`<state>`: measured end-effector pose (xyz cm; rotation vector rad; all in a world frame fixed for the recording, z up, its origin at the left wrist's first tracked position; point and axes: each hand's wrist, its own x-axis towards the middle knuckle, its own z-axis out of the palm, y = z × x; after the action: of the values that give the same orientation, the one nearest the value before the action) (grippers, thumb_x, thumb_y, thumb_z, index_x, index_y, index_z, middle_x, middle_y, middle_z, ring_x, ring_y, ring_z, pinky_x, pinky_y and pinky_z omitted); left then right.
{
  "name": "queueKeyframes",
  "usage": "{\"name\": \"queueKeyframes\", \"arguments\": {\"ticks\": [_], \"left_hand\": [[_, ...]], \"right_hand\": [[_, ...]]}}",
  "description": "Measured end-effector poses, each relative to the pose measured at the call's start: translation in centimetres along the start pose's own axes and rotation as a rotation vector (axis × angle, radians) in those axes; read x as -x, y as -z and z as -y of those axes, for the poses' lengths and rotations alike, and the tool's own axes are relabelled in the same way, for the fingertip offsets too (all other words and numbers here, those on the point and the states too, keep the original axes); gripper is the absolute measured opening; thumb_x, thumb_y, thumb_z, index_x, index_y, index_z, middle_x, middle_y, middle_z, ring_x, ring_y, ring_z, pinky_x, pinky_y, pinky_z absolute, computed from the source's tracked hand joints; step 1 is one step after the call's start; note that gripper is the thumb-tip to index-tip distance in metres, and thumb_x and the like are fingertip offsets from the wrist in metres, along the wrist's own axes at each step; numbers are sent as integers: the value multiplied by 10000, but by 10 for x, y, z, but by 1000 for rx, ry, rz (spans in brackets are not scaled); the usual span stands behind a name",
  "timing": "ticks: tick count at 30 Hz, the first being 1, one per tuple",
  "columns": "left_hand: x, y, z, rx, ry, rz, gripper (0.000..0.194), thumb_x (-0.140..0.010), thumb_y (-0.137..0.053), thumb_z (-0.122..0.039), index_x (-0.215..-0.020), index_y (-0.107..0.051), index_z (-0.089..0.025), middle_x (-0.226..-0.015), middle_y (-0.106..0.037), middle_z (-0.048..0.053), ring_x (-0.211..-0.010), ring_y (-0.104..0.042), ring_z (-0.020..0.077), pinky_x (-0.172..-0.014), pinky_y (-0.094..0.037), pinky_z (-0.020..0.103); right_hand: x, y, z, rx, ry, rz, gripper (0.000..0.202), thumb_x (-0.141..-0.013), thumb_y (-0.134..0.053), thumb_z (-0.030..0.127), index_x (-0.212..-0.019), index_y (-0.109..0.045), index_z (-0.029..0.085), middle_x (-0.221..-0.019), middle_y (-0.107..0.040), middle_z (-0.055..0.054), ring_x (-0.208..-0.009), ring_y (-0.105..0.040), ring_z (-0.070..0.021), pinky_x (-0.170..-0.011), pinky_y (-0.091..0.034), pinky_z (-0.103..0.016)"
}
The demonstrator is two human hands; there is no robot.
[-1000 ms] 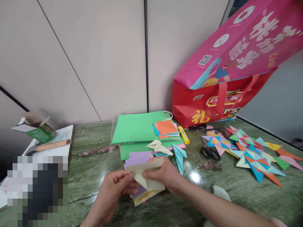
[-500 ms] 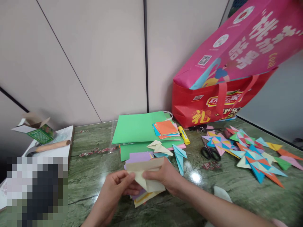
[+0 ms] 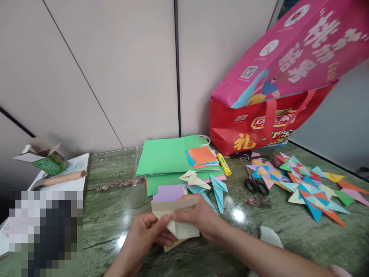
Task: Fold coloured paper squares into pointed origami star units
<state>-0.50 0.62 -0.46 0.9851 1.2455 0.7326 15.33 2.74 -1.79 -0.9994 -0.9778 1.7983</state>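
Note:
A cream sheet of origami paper [image 3: 187,229], partly folded, is held between my two hands low in the middle of the view. My left hand [image 3: 150,231] pinches its left side, thumb on top and fingers beneath. From the right, my right hand [image 3: 198,215] grips the upper part, with its thumb pressed near the centre crease. Behind the sheet lie purple paper squares [image 3: 168,193], partly covered by it. Just beyond are folded cream pieces [image 3: 196,180] and folded light blue pieces [image 3: 219,192].
Green paper [image 3: 164,156] carries small coloured squares [image 3: 202,156] beside a yellow glue stick [image 3: 224,164]. Black scissors [image 3: 256,187] and multicoloured paper stars [image 3: 314,194] lie at right. A red bag [image 3: 227,134] stands behind. At left, a wooden-handled tool [image 3: 65,178] rests on a white board.
Both hands have shifted slightly, and my left fingers have moved further under the cream paper. Its fold looks flatter, and more purple paper shows above it.

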Motion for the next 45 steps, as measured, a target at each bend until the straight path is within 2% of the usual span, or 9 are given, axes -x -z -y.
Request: {"name": "queueKeyframes", "arguments": {"ticks": [5,9,17,25,29,33,39,43,45], "left_hand": [[1,-5,-1,-25,47,82,458,-598,-689,-532,-637,-690,-76,-590,-731,122,-547,-680,197,-552,-539,276],[3,-10,-1,-32,83,142,503,-567,-689,-565,-636,-706,-67,-591,-729,129,-516,-668,175,-523,-524,247],[3,-8,3,-37,68,150,464,-635,-671,-515,-641,-725,-54,-598,-728,144,-496,-661,167,-499,-513,236],[4,-13,1,-32,97,174,489,-564,-692,-560,-605,-715,-74,-639,-738,142,-529,-679,187,-490,-514,244],[4,-13,2,-59,85,148,468,-558,-701,-548,-548,-704,-81,-573,-726,131,-494,-665,179,-498,-515,256],[2,-11,2,-67,42,135,481,-553,-694,-564,-589,-706,-84,-575,-727,115,-503,-664,184,-518,-523,270],[-4,-7,5,-95,-103,-27,439,-569,-691,-553,-586,-673,-114,-541,-709,56,-538,-667,213,-533,-519,279],[-5,-6,9,-59,-107,-63,420,-596,-677,-548,-597,-654,-128,-550,-689,32,-562,-659,210,-541,-503,269],[-4,-5,8,-107,-137,-70,436,-621,-650,-554,-584,-647,-120,-529,-662,31,-543,-636,192,-505,-465,237]], "right_hand": [[1,-2,3,-11,-23,-23,261,-502,-757,246,-647,-588,110,-566,-568,22,-490,-466,-81,-465,-371,-197],[1,-2,2,-16,-36,-33,259,-502,-749,233,-667,-595,106,-569,-572,18,-482,-469,-84,-446,-367,-198],[2,-3,0,-28,-23,-28,242,-508,-747,215,-664,-599,104,-573,-573,21,-486,-466,-78,-450,-370,-192],[4,-2,1,-57,-6,-30,276,-494,-778,254,-679,-636,106,-590,-606,9,-510,-498,-95,-480,-387,-205],[6,-4,2,-87,2,9,321,-499,-782,275,-758,-683,113,-680,-659,-23,-581,-551,-126,-564,-436,-239],[4,-4,0,-102,7,-24,358,-497,-786,287,-790,-687,107,-722,-677,-45,-597,-574,-145,-576,-454,-257],[2,-6,-3,-137,25,-72,354,-489,-794,298,-764,-676,107,-690,-675,-39,-563,-572,-144,-575,-469,-277],[2,-8,-3,-152,71,-92,434,-452,-809,294,-821,-671,112,-790,-689,-61,-654,-603,-178,-641,-486,-309],[-1,-5,-3,-105,80,-93,452,-484,-793,303,-863,-655,100,-845,-684,-83,-704,-614,-201,-667,-492,-328]]}}
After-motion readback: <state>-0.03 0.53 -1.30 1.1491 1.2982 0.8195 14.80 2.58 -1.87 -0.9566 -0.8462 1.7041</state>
